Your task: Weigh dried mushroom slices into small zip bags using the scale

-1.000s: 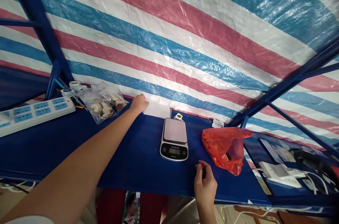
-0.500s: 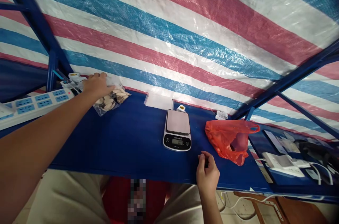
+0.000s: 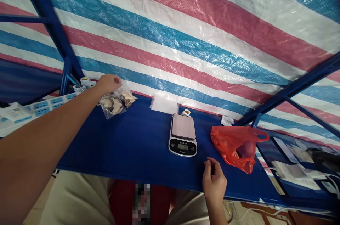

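Observation:
My left hand (image 3: 109, 84) reaches to the back left with its fingers pinched at the upper edge of a clear plastic bag (image 3: 128, 98) that holds pale, dry-looking slices. Just in front lies a second clear bag (image 3: 112, 106) of similar slices. The tips of my left fingers are partly hidden. Near the front edge rests my right hand (image 3: 214, 180), its fingers loosely curled with nothing visible in them. Between the hands stands a digital kitchen scale (image 3: 183, 127) with a bare platform and a lit display whose digits are too small to read.
Right of the scale lies a red plastic bag (image 3: 231, 147) with a rounded item inside. Flat clear bags or white sheets (image 3: 164, 105) lie at the back. A power strip (image 3: 42, 106) is at far left. Blue metal bars (image 3: 66, 72) frame the striped sheet.
My left hand has gone from lying spread over the bags to a pinch at one bag's top. The two bags show more clearly. The whole view has shifted slightly; my right hand stays curled.

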`<state>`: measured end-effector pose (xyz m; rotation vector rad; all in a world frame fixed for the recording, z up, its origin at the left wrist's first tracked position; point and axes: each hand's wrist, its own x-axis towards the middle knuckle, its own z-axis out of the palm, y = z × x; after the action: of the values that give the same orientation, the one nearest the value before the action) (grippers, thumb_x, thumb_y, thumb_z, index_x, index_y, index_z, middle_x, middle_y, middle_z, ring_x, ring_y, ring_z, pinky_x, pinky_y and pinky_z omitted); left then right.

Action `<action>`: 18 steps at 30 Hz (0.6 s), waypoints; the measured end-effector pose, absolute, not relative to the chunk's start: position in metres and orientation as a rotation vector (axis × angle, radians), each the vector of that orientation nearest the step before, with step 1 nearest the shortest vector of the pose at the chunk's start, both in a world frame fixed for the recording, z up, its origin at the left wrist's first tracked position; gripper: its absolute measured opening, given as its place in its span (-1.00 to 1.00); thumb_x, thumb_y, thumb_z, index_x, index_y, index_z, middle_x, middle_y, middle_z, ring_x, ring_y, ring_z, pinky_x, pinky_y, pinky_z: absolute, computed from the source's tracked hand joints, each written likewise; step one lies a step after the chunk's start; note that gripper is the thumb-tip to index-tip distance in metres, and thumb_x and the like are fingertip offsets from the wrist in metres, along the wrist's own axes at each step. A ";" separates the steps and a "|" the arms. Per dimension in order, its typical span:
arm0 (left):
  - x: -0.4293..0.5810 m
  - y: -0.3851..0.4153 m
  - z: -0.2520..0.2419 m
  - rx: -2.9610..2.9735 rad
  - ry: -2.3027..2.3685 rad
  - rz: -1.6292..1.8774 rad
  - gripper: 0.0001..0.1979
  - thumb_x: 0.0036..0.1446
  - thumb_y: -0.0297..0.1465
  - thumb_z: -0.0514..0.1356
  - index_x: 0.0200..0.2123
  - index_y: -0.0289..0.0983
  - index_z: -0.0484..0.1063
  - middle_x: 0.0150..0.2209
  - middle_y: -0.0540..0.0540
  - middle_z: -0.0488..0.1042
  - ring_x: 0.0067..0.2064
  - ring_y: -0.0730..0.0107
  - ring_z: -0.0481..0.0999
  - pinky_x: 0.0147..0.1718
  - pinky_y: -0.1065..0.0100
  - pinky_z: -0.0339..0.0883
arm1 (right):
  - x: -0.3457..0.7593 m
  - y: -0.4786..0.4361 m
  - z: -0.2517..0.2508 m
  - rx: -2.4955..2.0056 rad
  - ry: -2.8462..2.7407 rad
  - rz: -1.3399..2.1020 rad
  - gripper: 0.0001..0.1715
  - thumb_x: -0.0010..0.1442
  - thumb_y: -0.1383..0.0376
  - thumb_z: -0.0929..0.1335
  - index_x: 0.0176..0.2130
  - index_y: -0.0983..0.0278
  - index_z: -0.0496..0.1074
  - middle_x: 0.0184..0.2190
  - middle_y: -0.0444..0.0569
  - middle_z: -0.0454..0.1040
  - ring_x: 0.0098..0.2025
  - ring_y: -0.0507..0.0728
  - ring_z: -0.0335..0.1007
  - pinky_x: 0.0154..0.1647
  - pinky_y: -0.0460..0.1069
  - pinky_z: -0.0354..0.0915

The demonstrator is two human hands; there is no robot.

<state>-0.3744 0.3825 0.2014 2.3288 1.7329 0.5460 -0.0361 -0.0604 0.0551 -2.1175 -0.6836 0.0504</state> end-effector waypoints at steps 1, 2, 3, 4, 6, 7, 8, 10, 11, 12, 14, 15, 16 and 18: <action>-0.375 0.381 0.205 2.341 1.706 0.542 -0.75 0.06 -0.36 0.34 -0.19 -0.37 0.56 -0.43 0.11 0.47 -0.24 0.43 0.34 -0.28 0.49 0.09 | -0.036 -0.061 0.055 -2.117 -0.686 0.049 -0.46 0.24 -0.12 0.27 -0.12 0.21 0.53 -0.23 0.10 0.68 -0.15 0.33 0.63 -0.10 0.11 0.40; -0.375 0.379 0.208 2.352 1.684 0.539 -0.76 0.06 -0.36 0.34 -0.20 -0.36 0.56 -0.45 0.12 0.46 -0.25 0.44 0.33 -0.29 0.48 0.10 | -0.036 -0.061 0.054 -2.118 -0.688 0.048 -0.46 0.24 -0.12 0.27 -0.12 0.21 0.54 -0.23 0.10 0.68 -0.15 0.34 0.63 -0.11 0.11 0.40; -0.375 0.376 0.211 2.362 1.664 0.538 -0.78 0.08 -0.36 0.33 -0.21 -0.36 0.55 -0.46 0.12 0.46 -0.26 0.44 0.33 -0.29 0.48 0.10 | -0.036 -0.061 0.054 -2.119 -0.691 0.046 -0.46 0.24 -0.12 0.27 -0.12 0.22 0.54 -0.23 0.10 0.68 -0.16 0.34 0.63 -0.11 0.11 0.40; -0.374 0.373 0.214 2.371 1.647 0.542 -0.79 0.11 -0.35 0.32 -0.21 -0.36 0.54 -0.46 0.13 0.45 -0.27 0.44 0.32 -0.29 0.47 0.11 | -0.036 -0.062 0.054 -2.119 -0.694 0.044 -0.45 0.24 -0.13 0.27 -0.12 0.22 0.54 -0.23 0.11 0.68 -0.16 0.34 0.63 -0.11 0.11 0.40; -0.371 0.366 0.221 2.401 1.608 0.558 -0.80 0.19 -0.32 0.29 -0.20 -0.34 0.53 -0.45 0.13 0.45 -0.27 0.45 0.32 -0.25 0.46 0.13 | -0.036 -0.063 0.054 -2.115 -0.702 0.042 -0.45 0.25 -0.13 0.27 -0.12 0.22 0.54 -0.23 0.11 0.68 -0.16 0.34 0.63 -0.12 0.11 0.40; -0.368 0.362 0.226 2.422 1.582 0.566 -0.80 0.23 -0.31 0.27 -0.19 -0.34 0.53 -0.43 0.12 0.46 -0.27 0.46 0.32 -0.23 0.45 0.15 | -0.036 -0.064 0.054 -2.111 -0.707 0.041 -0.45 0.25 -0.13 0.27 -0.12 0.22 0.54 -0.23 0.11 0.68 -0.16 0.33 0.63 -0.12 0.11 0.40; -0.363 0.357 0.231 2.448 1.551 0.570 -0.80 0.25 -0.30 0.26 -0.19 -0.33 0.52 -0.40 0.11 0.48 -0.26 0.46 0.33 -0.21 0.45 0.16 | -0.036 -0.065 0.054 -2.107 -0.710 0.040 -0.45 0.25 -0.13 0.27 -0.12 0.22 0.54 -0.23 0.11 0.68 -0.17 0.33 0.63 -0.12 0.11 0.40; -0.352 0.346 0.243 2.511 1.468 0.569 -0.79 0.25 -0.27 0.24 -0.18 -0.30 0.53 -0.34 0.08 0.51 -0.24 0.45 0.37 -0.16 0.43 0.21 | -0.036 -0.065 0.053 -2.098 -0.713 0.042 -0.45 0.26 -0.13 0.27 -0.12 0.23 0.55 -0.24 0.11 0.68 -0.18 0.33 0.63 -0.12 0.11 0.40; -0.346 0.341 0.250 2.540 1.424 0.564 -0.79 0.24 -0.26 0.24 -0.18 -0.29 0.54 -0.32 0.06 0.52 -0.24 0.43 0.39 -0.15 0.41 0.23 | -0.035 -0.064 0.052 -2.092 -0.713 0.043 -0.45 0.26 -0.13 0.27 -0.12 0.23 0.55 -0.24 0.12 0.68 -0.19 0.33 0.62 -0.12 0.12 0.40; -0.338 0.334 0.257 2.564 1.383 0.563 -0.78 0.23 -0.24 0.24 -0.19 -0.27 0.54 -0.31 0.04 0.53 -0.24 0.41 0.41 -0.15 0.40 0.25 | -0.035 -0.062 0.053 -2.085 -0.709 0.041 -0.45 0.26 -0.13 0.28 -0.13 0.23 0.55 -0.24 0.12 0.68 -0.19 0.32 0.62 -0.11 0.12 0.40; -0.322 0.318 0.272 2.604 1.306 0.576 -0.76 0.19 -0.23 0.22 -0.20 -0.26 0.56 -0.32 -0.01 0.55 -0.25 0.34 0.46 -0.16 0.36 0.29 | -0.036 -0.057 0.057 -2.029 -0.682 0.049 -0.43 0.23 -0.15 0.31 -0.15 0.24 0.57 -0.27 0.13 0.67 -0.19 0.32 0.61 -0.11 0.13 0.40; -0.314 0.308 0.279 2.622 1.270 0.592 -0.75 0.18 -0.23 0.21 -0.21 -0.25 0.57 -0.31 -0.04 0.57 -0.24 0.30 0.48 -0.16 0.34 0.31 | -0.038 -0.056 0.061 -1.969 -0.659 0.061 -0.42 0.21 -0.17 0.34 -0.17 0.25 0.57 -0.29 0.13 0.66 -0.21 0.32 0.60 -0.11 0.13 0.40; -0.305 0.297 0.285 2.654 1.217 0.614 -0.75 0.16 -0.24 0.20 -0.21 -0.25 0.58 -0.29 -0.08 0.59 -0.23 0.26 0.51 -0.16 0.32 0.32 | -0.042 -0.058 0.068 -1.900 -0.637 0.074 -0.41 0.19 -0.20 0.36 -0.20 0.25 0.56 -0.33 0.11 0.65 -0.24 0.30 0.59 -0.14 0.13 0.41; -0.289 0.270 0.296 2.676 1.103 0.645 -0.74 0.15 -0.24 0.20 -0.19 -0.23 0.59 -0.21 -0.07 0.62 -0.19 0.24 0.55 -0.16 0.31 0.32 | -0.055 -0.071 0.086 -1.733 -0.626 0.117 -0.42 0.19 -0.21 0.39 -0.25 0.24 0.54 -0.37 0.05 0.60 -0.31 0.24 0.55 -0.20 0.12 0.44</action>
<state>-0.2894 0.2702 0.2957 2.6758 1.1026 0.6451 -0.0547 -0.0707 0.0861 -1.7333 -0.6258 0.1166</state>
